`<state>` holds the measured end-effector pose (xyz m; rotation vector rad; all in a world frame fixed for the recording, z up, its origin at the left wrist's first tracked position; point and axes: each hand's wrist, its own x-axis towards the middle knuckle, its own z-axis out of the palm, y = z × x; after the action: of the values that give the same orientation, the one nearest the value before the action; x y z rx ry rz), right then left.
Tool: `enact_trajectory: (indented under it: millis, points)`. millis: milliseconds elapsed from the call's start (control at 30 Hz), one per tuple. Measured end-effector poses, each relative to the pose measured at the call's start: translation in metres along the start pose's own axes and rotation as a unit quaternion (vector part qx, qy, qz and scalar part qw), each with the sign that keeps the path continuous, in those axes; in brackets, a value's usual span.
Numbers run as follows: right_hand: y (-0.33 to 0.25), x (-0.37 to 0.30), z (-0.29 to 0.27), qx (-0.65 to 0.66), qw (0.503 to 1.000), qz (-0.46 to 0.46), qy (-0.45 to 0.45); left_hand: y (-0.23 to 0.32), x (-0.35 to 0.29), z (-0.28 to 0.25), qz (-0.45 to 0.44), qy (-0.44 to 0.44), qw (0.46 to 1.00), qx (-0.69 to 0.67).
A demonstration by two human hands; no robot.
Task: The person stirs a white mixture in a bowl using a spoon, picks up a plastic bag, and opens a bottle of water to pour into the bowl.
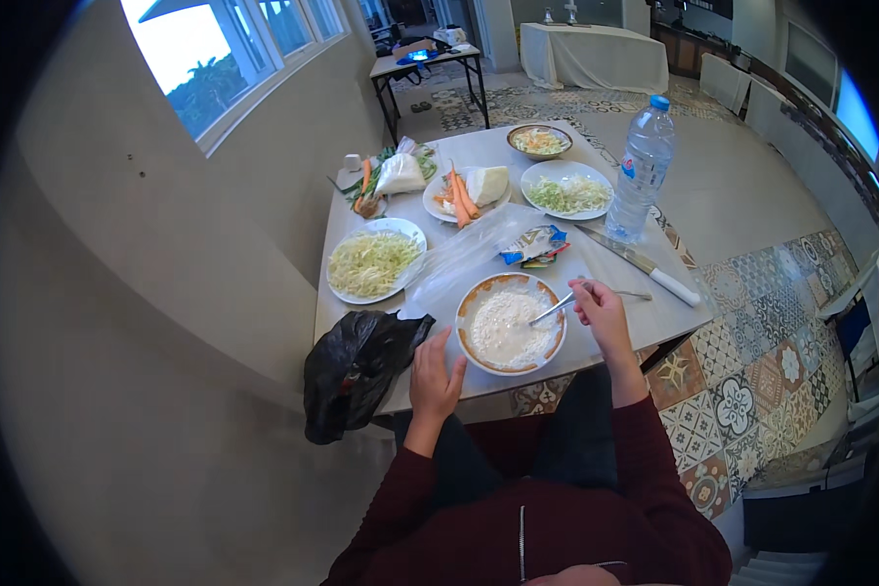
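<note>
At the near edge of a pale surface (594, 262), seen from above through my head camera, a white bowl (463, 327) with a brown-patterned rim sits between my two hands. It holds white powder (506, 330), partly wet-looking toward the near side. My right hand (601, 311) pinches the upper end of a metal utensil (554, 311) between thumb and fingers. The utensil's long axis slants down leftward from that hand into the powder; its head is buried, so I cannot tell a spoon from a fork. The bowl thus lies left of my right hand and slightly nearer me. My left hand (436, 383) is released, fingers spread, close by the bowl's left side; I cannot tell whether it touches. Of the two, the left is nearer the rim.

Left of that hand, a crumpled black plastic bag (356, 366) overhangs the edge. Beyond the bowl lie small foil packets (535, 244), a clear plastic bag (469, 256) and shredded cabbage (373, 262) on a plate. To the far right, a white-handled knife (645, 267) points away from me, beside a tall water bottle (640, 171).
</note>
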<state>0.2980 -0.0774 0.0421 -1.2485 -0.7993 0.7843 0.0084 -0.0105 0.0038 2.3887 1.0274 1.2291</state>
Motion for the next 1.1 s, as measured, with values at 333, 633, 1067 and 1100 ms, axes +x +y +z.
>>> enact_trajectory:
  millis: [333, 633, 1067, 1100]
  points:
    - [-0.04, -0.026, 0.035, -0.222, 0.923, -0.315, -0.009, 0.001, -0.001, -0.005, -0.009, -0.023, 0.999, 0.022]
    - [-0.004, -0.032, 0.027, -0.212, 0.934, -0.25, 0.141, 0.002, -0.003, -0.005, -0.011, -0.032, 0.999, 0.028]
    - [-0.023, -0.061, 0.042, -0.152, 0.964, -0.184, 0.118, 0.002, -0.002, -0.004, -0.012, -0.028, 0.999, 0.025]
    - [-0.025, -0.064, 0.042, -0.153, 0.964, -0.183, 0.118, 0.002, -0.001, -0.004, -0.011, -0.026, 0.999, 0.024]
